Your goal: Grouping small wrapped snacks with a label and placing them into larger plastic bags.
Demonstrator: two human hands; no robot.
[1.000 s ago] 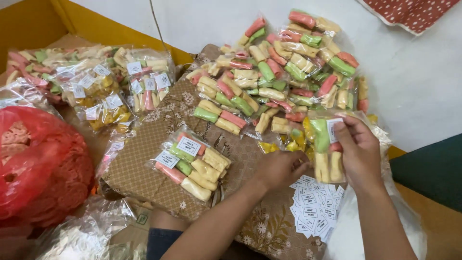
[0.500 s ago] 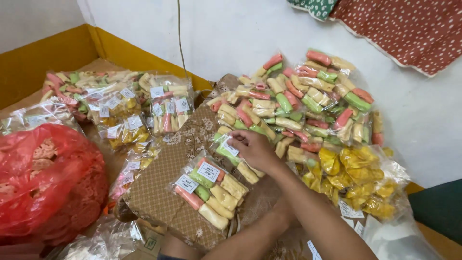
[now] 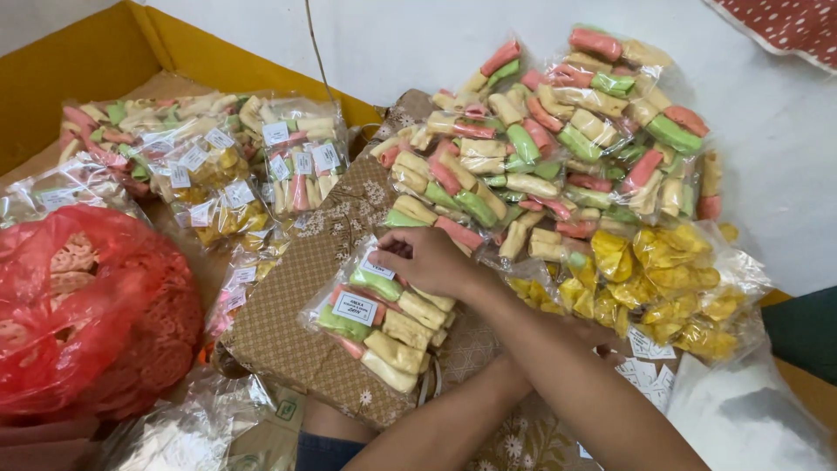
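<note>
Atop the brown patterned board (image 3: 305, 323), crowded by piles, right hand (image 3: 427, 260) pinches a snack packet (image 3: 384, 283); left hand's grip cannot be told.

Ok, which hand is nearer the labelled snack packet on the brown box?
Right. The right hand rests on the snack packet's top edge; the left hand, mostly hidden under the right forearm, is apart from it, by the white label sheet.
</note>
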